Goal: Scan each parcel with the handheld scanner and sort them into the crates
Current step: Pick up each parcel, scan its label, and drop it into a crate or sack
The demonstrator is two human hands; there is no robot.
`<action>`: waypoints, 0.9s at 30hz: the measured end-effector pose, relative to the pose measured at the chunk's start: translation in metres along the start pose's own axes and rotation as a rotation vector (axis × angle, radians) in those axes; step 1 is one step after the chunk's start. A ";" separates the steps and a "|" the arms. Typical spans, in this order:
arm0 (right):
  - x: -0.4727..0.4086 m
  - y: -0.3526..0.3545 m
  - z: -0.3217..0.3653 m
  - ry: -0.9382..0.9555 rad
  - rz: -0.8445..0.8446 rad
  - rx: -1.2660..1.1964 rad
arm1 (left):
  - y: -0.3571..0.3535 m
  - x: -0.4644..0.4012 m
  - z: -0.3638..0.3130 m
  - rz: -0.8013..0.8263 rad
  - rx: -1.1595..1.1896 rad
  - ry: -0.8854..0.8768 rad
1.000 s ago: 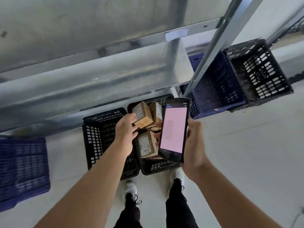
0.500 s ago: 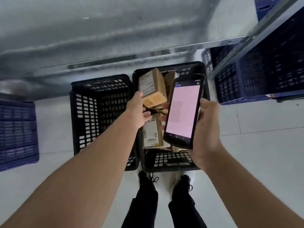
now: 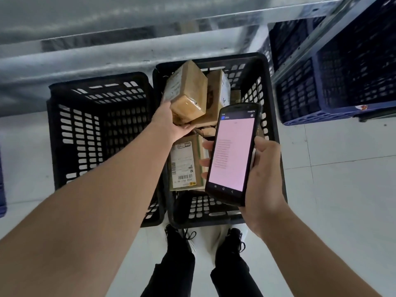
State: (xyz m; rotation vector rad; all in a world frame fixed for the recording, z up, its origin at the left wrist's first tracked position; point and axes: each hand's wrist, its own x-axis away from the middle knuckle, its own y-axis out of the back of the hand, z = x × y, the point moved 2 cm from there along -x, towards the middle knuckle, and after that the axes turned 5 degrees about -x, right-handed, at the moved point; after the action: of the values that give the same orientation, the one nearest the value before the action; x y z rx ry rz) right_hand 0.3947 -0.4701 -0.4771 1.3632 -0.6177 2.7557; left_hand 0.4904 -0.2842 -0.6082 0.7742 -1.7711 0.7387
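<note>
My left hand (image 3: 171, 123) grips a small brown cardboard parcel (image 3: 188, 91) from below, tilted up above the black crate (image 3: 270, 116) that holds several other parcels. A flat parcel with a white barcode label (image 3: 184, 163) lies face up in that crate, and another brown parcel (image 3: 218, 97) leans behind the held one. My right hand (image 3: 261, 181) holds the black handheld scanner (image 3: 233, 153), its pink screen facing me, over the crate's right side. A second black crate (image 3: 98, 133) stands to the left, and I see nothing inside it.
Dark blue crates (image 3: 334, 82) stand at the right under a metal shelf rack (image 3: 128, 28). Another blue crate edge (image 3: 2, 189) shows at the far left. My feet (image 3: 205, 239) stand on the white tiled floor just in front of the two black crates.
My left hand has closed under the small parcel and tipped it up. The camera has leaned in closer over the black crates, and the scanner has shifted slightly right.
</note>
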 end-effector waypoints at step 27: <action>0.131 -0.059 0.006 0.092 -0.038 -0.223 | 0.062 0.170 -0.022 0.285 -0.671 -0.542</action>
State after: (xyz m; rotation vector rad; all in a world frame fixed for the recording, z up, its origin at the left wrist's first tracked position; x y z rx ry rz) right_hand 0.3283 -0.4397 -0.3529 1.1828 -0.8544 2.6076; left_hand 0.4078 -0.2566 -0.4481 0.2680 -2.4570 0.0618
